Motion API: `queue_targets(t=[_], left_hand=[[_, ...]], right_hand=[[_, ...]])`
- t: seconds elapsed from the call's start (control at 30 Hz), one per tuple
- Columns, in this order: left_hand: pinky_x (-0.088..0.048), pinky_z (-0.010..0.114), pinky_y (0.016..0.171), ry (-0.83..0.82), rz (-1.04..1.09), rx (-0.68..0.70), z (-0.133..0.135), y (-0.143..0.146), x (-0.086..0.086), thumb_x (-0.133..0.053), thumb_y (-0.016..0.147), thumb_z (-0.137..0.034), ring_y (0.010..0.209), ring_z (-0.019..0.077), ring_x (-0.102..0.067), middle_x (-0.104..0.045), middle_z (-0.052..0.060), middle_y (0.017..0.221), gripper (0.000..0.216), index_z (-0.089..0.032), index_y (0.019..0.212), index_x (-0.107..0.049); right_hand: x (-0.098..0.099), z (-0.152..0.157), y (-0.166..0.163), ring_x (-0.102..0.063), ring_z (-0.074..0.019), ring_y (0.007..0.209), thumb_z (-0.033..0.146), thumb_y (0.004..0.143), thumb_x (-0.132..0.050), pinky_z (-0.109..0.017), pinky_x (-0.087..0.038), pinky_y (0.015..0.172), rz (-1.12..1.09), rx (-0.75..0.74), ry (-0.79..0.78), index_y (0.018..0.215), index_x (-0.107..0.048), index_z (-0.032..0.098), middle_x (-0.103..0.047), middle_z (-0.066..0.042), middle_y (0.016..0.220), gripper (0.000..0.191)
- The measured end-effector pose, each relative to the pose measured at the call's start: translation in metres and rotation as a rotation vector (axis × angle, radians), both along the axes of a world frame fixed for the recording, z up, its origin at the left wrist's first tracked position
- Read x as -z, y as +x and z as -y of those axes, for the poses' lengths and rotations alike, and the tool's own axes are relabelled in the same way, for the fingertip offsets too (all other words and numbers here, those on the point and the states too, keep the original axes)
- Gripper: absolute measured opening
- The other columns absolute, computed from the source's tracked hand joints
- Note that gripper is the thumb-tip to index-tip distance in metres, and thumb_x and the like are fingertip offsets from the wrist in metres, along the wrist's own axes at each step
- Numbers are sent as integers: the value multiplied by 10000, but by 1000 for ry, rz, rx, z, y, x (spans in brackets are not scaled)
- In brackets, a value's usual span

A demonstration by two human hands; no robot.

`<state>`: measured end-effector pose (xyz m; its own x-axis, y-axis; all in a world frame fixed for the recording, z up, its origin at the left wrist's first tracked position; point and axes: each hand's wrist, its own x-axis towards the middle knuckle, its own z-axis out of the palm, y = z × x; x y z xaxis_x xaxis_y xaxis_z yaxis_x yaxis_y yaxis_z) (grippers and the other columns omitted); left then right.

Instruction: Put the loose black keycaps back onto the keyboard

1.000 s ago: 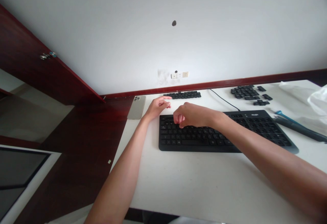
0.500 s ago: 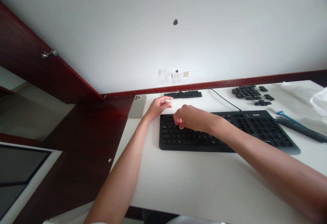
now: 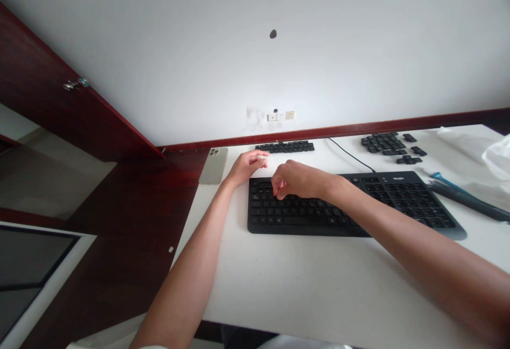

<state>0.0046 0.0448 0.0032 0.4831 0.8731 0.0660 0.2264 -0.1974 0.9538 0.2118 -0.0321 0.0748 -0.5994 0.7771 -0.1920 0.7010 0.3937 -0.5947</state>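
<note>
A black keyboard (image 3: pixel 306 220) lies on the white table, its left part filled with keys and its right part showing bare key sockets. Over the upper left keys, my right hand (image 3: pixel 297 180) points its fingers down, closed in a pinch. Whatever sits between those fingertips is hidden. My left hand (image 3: pixel 249 167) rests beyond the keyboard's upper left corner, loosely curled with index finger and thumb apart, holding nothing visible. Just past its fingertips runs a row of loose black keycaps (image 3: pixel 290 147). More loose keycaps (image 3: pixel 382 143) form a cluster at the back right.
A phone (image 3: pixel 213 167) lies at the table's left edge. Right of the keyboard are a long dark tool (image 3: pixel 470 200) with a blue part and a translucent plastic bag (image 3: pixel 498 158). A cable (image 3: pixel 350 153) runs back from the keyboard toward the wall.
My right hand has risen very slightly at the same upper left keys, its fingers still pinched. The left hand and the loose keycaps stay where they were.
</note>
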Motion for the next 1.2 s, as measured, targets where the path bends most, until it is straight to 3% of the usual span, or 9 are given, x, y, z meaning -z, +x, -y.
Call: queue_targets(t=[0.27, 0.4, 0.53, 0.73, 0.97, 1.2], left_hand=[[-530, 346, 930, 10, -11, -3, 1, 0, 1, -693, 907, -399, 910, 198, -727, -780, 83, 891, 409, -131, 1214, -726], [-526, 337, 922, 23, -33, -7, 1, 1, 1, -693, 906, -400, 911, 201, -734, -790, 83, 901, 398, -135, 1200, -727], [-530, 324, 901, 49, -52, -18, 0, 3, 3, -680, 909, -366, 894, 202, -743, -793, 76, 880, 356, -139, 1178, -734], [-541, 317, 861, 75, -66, -31, -1, 3, 6, -661, 921, -351, 834, 191, -734, -791, 77, 874, 345, -141, 1182, -741], [-522, 293, 835, 91, -85, -45, -3, 3, 6, -675, 894, -316, 840, 188, -733, -794, 58, 853, 311, -155, 1147, -756], [-526, 286, 750, 93, -82, -23, -6, 4, 14, -641, 915, -319, 748, 188, -721, -774, 33, 718, 307, -162, 1156, -748]], right_hand=[[6, -3, 4, -715, -200, 762, 109, 781, -798, -290, -479, 634, 2, 10, -35, 720, -769, 259, -770, 8, 779, 165], [7, -8, 5, -703, -223, 838, 232, 775, -843, -304, -474, 679, 80, 22, -44, 813, -767, 250, -766, -18, 904, 87], [5, -9, 4, -675, -276, 1021, 324, 781, -854, -337, -483, 792, 166, 30, -16, 1076, -746, 228, -731, -69, 1123, 329], [-3, -6, -1, -572, -366, 1310, 296, 775, -844, -400, -485, 973, 232, 43, 8, 1456, -593, 237, -635, -142, 1388, 728], [-14, -29, -12, -671, -348, 1194, 405, 756, -866, -382, -515, 895, 376, -56, -136, 1435, -622, 241, -682, -96, 1396, 741], [-21, -38, -36, -703, -402, 1123, 332, 702, -918, -432, -535, 854, 538, -63, -157, 1418, -640, 198, -742, -134, 1241, 779]])
